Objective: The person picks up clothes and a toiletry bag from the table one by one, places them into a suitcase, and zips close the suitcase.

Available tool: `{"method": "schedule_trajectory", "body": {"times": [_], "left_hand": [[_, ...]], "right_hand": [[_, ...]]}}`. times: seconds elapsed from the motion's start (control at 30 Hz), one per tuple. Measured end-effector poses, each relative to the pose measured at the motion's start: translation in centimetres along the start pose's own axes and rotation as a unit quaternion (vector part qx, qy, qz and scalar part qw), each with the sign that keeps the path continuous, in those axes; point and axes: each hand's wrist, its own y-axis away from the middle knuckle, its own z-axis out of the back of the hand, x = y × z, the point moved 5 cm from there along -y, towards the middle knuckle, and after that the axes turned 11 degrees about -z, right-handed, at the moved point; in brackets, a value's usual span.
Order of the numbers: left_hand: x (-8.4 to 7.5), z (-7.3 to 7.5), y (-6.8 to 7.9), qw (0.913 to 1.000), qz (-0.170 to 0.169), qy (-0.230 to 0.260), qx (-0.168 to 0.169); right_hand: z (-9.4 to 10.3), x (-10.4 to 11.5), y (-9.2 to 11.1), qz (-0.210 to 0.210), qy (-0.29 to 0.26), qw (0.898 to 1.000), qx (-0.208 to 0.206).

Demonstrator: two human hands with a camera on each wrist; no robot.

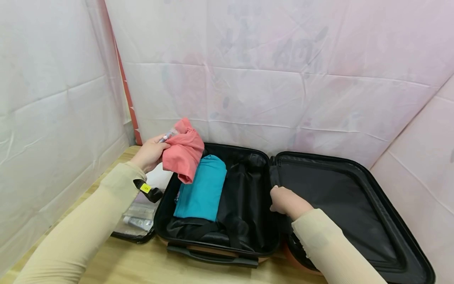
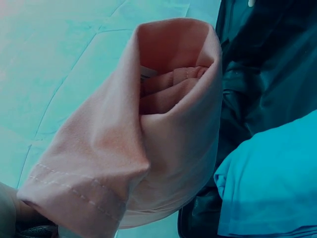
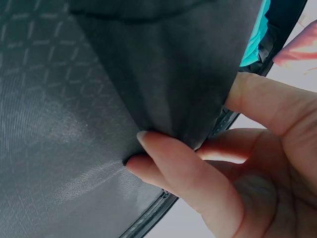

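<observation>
- Head view, hidden parts: the pink cloth [image 1: 184, 154] covered the left fingertips. Beside them a thin tube-like thing [image 1: 168, 135] was too small to make out; whether it was held could not be told. The right sleeve [image 1: 333, 244] crossed the lid [image 1: 337, 197], which the bottom edge cut off.
- Around: the suitcase [image 1: 244, 189] lay spread on a wooden table [image 1: 142, 264], a folded teal cloth [image 1: 203, 193] inside on its left. Left of it, partly behind the left wrist strap [image 1: 153, 194], was a clear pouch [image 1: 136, 211]. White sheets [image 1: 255, 94] stood behind and at both sides.
- Hands: the left hand [image 1: 150, 153] gripped the pink cloth above the suitcase's left rim. The right hand [image 1: 288, 202] was at the join between suitcase and lid, fingers bent.
- Left wrist view: the rolled pink cloth, hollow at its top, filled the middle and hid the gripping fingers; a pale label inside it was unreadable. The teal cloth, cut off at the right, lay near it.
- Right wrist view: the black lining was dim, and only corners of the teal and pink cloths showed. The right hand pinched a black flap [image 3: 168, 74] between thumb and fingers.
</observation>
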Motion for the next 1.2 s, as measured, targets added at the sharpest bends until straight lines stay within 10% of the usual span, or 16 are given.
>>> {"method": "schedule_trajectory", "body": {"times": [1.2], "left_hand": [[0.68, -0.17, 0.22, 0.9998, -0.012, -0.002, 0.013]], "right_hand": [[-0.27, 0.12, 0.23, -0.006, 0.005, 1.000, -0.004]]}}
